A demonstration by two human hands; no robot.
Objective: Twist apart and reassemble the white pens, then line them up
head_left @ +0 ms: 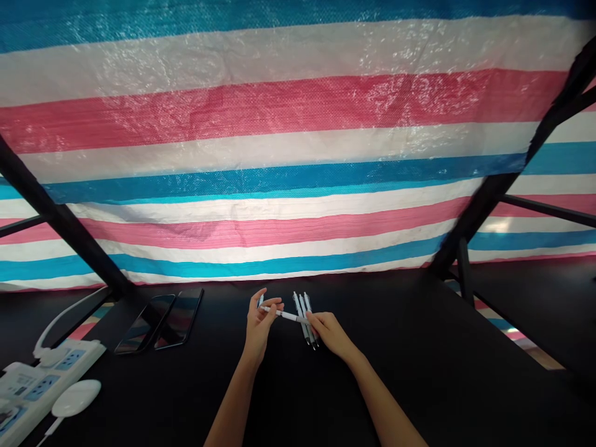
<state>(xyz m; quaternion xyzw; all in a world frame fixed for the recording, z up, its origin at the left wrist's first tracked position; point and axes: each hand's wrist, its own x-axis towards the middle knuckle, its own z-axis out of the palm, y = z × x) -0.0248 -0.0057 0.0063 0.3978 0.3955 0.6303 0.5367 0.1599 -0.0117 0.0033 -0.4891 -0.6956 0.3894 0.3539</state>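
Note:
A white pen [288,316] with a grey end is held slantwise between my two hands above the black table. My left hand [257,326] closes thumb and finger on its left end, the other fingers loosely curled. A small whitish piece [260,300] shows at those fingers; whether it belongs to the pen I cannot tell. My right hand [331,333] pinches the grey end. Just beneath and beside that hand, several white click pens [302,313] lie side by side on the table, tips toward me, partly covered by the right fingers.
Two dark phones [145,324] lie at the left of the black table [419,372]. A white power strip [56,372] and a round white charger [77,398] with cables are nearer me. Dark metal posts [484,205] flank a striped plastic sheet [279,149] behind.

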